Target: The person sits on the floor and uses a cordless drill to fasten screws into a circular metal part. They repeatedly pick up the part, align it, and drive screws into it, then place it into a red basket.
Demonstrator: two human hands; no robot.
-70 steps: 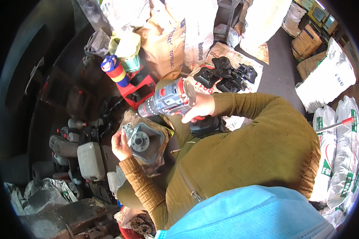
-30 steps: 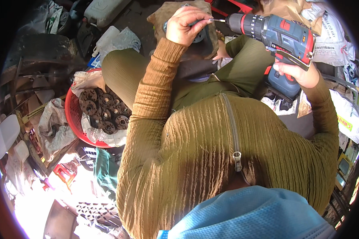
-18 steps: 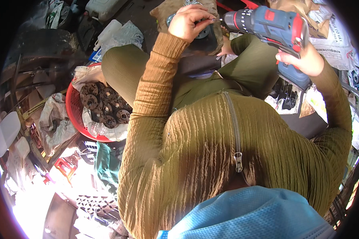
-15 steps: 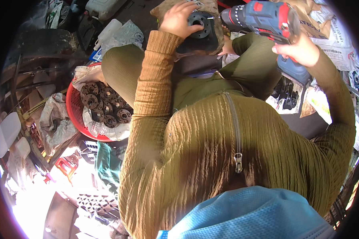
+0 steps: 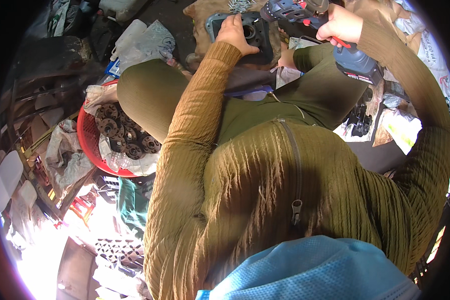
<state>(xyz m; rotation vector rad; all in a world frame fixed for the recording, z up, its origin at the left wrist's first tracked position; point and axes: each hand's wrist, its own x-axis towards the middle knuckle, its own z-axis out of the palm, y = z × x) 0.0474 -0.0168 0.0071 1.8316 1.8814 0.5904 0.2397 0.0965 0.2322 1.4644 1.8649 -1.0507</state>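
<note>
My left hand (image 5: 233,35) rests on the near left side of a dark squarish metal plate (image 5: 216,22), its fingers stretched forward and its thumb spread to the right. A round dark flange with a central hole (image 5: 249,32) sits on the plate, partly covered by that hand. At the upper right, my right hand (image 5: 342,26) is closed round the handle of a blue and red cordless drill (image 5: 290,10). The drill points left and its bit tip is close to the flange's far edge; whether they touch, I cannot tell.
Silver screws (image 5: 241,5) lie beyond the plate on a brown mat (image 5: 197,9). A red basket (image 5: 87,137) holding several dark round flanges stands left of my knee. A clear plastic bag (image 5: 157,42) lies at the upper left, and paper sacks (image 5: 430,55) at the right.
My left hand has come down onto the plate, which now sits further left. My right hand and the drill have shifted up and left, the drill tilting.
</note>
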